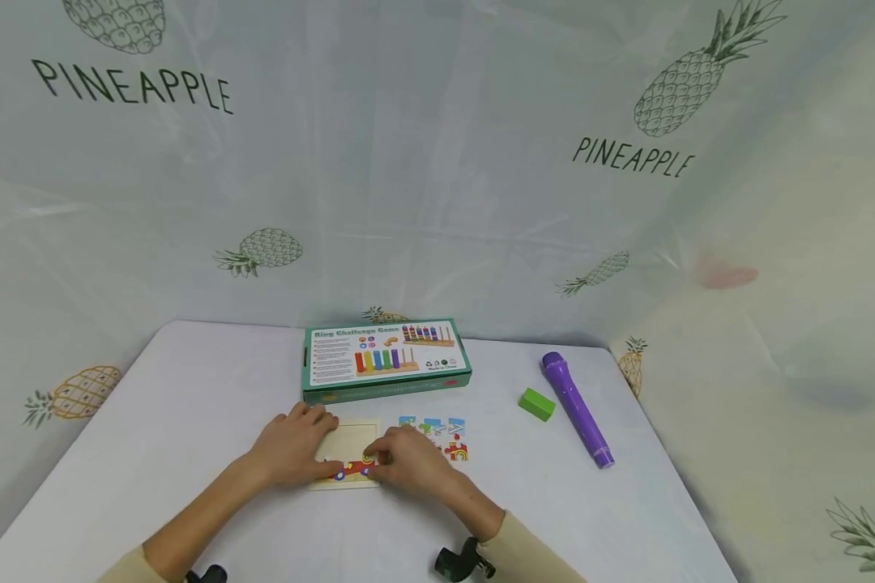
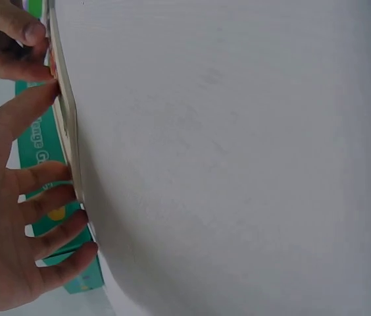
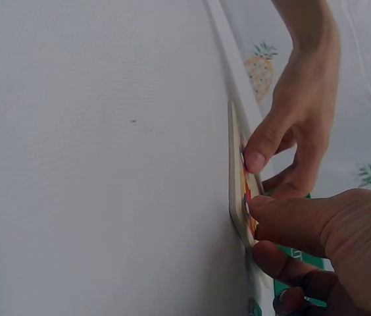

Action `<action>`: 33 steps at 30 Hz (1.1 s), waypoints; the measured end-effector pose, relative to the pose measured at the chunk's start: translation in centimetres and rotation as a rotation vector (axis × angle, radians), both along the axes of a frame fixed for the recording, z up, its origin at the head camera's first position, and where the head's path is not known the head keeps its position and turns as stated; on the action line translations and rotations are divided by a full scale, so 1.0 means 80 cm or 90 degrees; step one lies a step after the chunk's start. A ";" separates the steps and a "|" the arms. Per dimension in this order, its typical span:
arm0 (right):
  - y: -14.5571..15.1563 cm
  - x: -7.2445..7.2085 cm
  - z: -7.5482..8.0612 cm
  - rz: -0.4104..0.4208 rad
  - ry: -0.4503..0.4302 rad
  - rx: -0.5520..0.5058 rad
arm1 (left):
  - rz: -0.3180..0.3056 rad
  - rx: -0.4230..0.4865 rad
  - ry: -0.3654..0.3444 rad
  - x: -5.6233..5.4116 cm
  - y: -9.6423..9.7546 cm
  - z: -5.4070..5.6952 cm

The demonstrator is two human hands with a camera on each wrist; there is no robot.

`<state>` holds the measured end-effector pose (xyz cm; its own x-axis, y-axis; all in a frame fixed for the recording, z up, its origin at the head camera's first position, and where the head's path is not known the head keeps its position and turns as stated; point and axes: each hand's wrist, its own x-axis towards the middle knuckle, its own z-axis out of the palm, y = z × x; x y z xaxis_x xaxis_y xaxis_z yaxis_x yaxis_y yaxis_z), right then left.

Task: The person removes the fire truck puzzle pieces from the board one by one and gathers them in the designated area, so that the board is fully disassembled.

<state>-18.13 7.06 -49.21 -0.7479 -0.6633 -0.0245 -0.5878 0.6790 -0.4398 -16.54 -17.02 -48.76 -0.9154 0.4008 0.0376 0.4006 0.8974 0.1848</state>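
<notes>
A shallow wooden puzzle board [image 1: 350, 433] lies on the white table, with red, yellow and blue picture pieces [image 1: 350, 471] along its near edge. My left hand [image 1: 292, 447] rests at the board's left side, fingers spread along the edge and thumb touching the pieces. At the board's right side, my right hand [image 1: 411, 461] pinches a puzzle piece [image 1: 368, 459] between thumb and index finger; the fingers cover most of it. Beside that hand lie several loose puzzle pieces [image 1: 457, 450], partly hidden by it. In the right wrist view, both thumbs touch the picture pieces.
Behind the board lies a green Ring Challenge Game box [image 1: 386, 356]. To the right are a green block [image 1: 536, 404] and a purple microphone-shaped stick [image 1: 578, 410]. A pineapple-print curtain [image 1: 437, 162] hangs behind the table [image 1: 226, 380].
</notes>
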 end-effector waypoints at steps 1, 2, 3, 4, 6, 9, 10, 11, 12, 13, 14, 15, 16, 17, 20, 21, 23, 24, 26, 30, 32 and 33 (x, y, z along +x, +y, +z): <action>-0.001 0.000 0.000 0.000 0.003 0.000 | 0.006 -0.003 -0.004 0.000 0.001 0.000; -0.001 0.000 -0.001 0.000 0.006 -0.001 | 0.008 -0.004 -0.006 0.000 0.002 0.000; -0.001 0.000 -0.001 -0.001 0.009 -0.003 | 0.010 -0.004 -0.008 -0.001 0.002 0.001; -0.002 0.000 -0.001 -0.001 0.011 -0.006 | 0.012 -0.003 -0.009 -0.001 0.002 0.001; -0.003 0.001 -0.002 -0.005 0.013 -0.013 | 0.013 0.000 -0.010 0.000 0.003 0.001; -0.004 0.002 -0.003 -0.015 0.013 -0.022 | 0.012 0.003 -0.007 -0.002 0.003 -0.001; -0.004 0.003 -0.003 -0.020 0.011 -0.024 | 0.012 0.004 -0.006 -0.002 0.003 -0.001; -0.005 0.003 -0.003 -0.024 0.009 -0.026 | 0.012 0.004 -0.005 -0.002 0.003 -0.002; -0.005 0.003 -0.003 -0.028 0.007 -0.027 | 0.011 0.005 -0.005 -0.002 0.003 -0.002; -0.005 0.004 -0.003 -0.033 0.004 -0.029 | 0.008 0.006 -0.005 -0.003 0.003 -0.002; -0.006 0.004 -0.003 -0.037 0.002 -0.030 | 0.008 0.007 -0.006 -0.003 0.003 -0.002; -0.006 0.004 -0.003 -0.041 -0.001 -0.031 | 0.008 0.007 -0.008 -0.003 0.003 -0.002; -0.007 0.003 -0.003 -0.046 -0.004 -0.032 | 0.009 0.007 -0.009 -0.003 0.003 -0.001; -0.007 0.003 -0.003 -0.049 -0.005 -0.034 | 0.010 0.006 -0.012 -0.003 0.003 -0.001; -0.008 0.003 -0.004 -0.060 -0.010 -0.039 | 0.015 0.003 -0.018 -0.004 0.003 0.000; -0.008 0.003 -0.004 -0.063 -0.012 -0.042 | 0.016 0.002 -0.019 -0.004 0.004 0.001; -0.008 0.002 -0.005 -0.069 -0.019 -0.049 | 0.019 0.000 -0.021 -0.003 0.004 0.002; -0.009 0.002 -0.005 -0.072 -0.024 -0.053 | 0.019 0.001 -0.023 -0.003 0.004 0.002; -0.009 0.002 -0.005 -0.078 -0.036 -0.061 | 0.021 0.001 -0.026 -0.003 0.005 0.003; -0.010 0.001 -0.005 -0.090 -0.067 -0.082 | 0.020 0.002 -0.031 -0.002 0.005 0.005; -0.011 0.001 -0.005 -0.095 -0.085 -0.097 | 0.020 0.000 -0.030 -0.002 0.005 0.006; -0.011 0.001 -0.004 -0.096 -0.094 -0.106 | 0.020 0.000 -0.029 -0.002 0.005 0.006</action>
<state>-18.06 6.18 -49.49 -0.8348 -0.5490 -0.0407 -0.4065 0.6646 -0.6269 -16.67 -16.66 -48.26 -0.9280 0.3725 -0.0045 0.3639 0.9091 0.2025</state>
